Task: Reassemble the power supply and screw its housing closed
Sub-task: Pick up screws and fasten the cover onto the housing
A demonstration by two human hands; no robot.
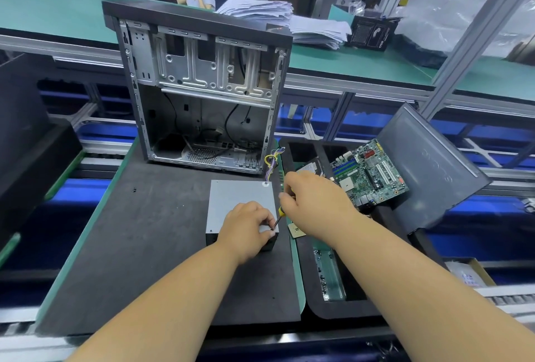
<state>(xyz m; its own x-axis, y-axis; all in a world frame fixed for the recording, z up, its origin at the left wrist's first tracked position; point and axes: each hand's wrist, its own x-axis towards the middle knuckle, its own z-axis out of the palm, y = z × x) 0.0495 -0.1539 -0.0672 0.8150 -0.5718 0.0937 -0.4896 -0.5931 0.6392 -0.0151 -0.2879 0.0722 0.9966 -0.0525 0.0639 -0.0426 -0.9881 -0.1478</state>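
The grey metal power supply [234, 198] lies flat on the black foam mat [150, 246], its coloured wire bundle [272, 160] trailing from the far right corner. My right hand [309, 202] grips a yellow-handled screwdriver [279, 215], its tip slanting down to the near right corner of the housing. My left hand [249, 227] rests on the near part of the lid, fingertips pinching a small screw [272, 229] right at the screwdriver tip. The screw itself is barely visible.
An open, empty PC case [202, 86] stands upright just behind the power supply. To the right a black tray [318, 301] holds a motherboard [369, 173], a CPU chip [295, 230], loose screws [324, 274] and a leaning side panel [431, 170]. A person sits at the far bench.
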